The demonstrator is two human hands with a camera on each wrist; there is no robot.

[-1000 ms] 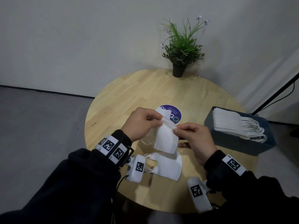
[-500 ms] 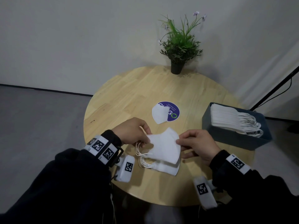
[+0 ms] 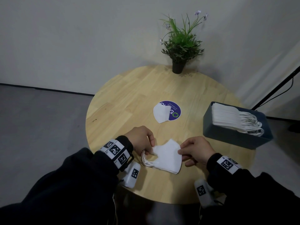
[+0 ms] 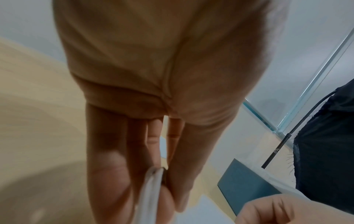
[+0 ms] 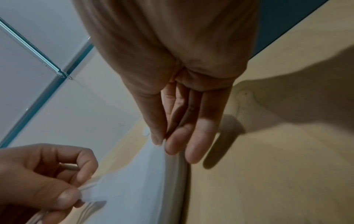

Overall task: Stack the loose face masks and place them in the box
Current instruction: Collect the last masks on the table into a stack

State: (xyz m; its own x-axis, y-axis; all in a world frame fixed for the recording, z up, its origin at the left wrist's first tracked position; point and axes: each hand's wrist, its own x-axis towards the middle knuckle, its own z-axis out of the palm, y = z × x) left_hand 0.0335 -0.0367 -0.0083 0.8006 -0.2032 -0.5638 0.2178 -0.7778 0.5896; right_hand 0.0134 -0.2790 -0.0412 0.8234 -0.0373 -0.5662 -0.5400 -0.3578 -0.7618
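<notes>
A small stack of white face masks (image 3: 165, 157) lies near the front of the round wooden table (image 3: 129, 98). My left hand (image 3: 148, 144) pinches the top mask's left end by the ear loops; the pinch also shows in the left wrist view (image 4: 153, 186). My right hand (image 3: 181, 151) pinches the right edge of that mask, thumb against fingertips in the right wrist view (image 5: 162, 142). One loose mask (image 3: 160, 113) lies farther back, partly over a purple round sticker (image 3: 174, 109). The blue-grey box (image 3: 233, 137) at the right holds a row of masks (image 3: 230, 117).
A potted plant (image 3: 180, 51) stands at the far edge of the table by the wall. A black stand leg (image 3: 279, 88) slants down at the right behind the box. Bare wood lies left and behind the loose mask.
Both hands have brought the mask they held upright down flat onto the stack near the table's front. The camera view has tilted slightly, and the loose mask on the sticker is uncovered.
</notes>
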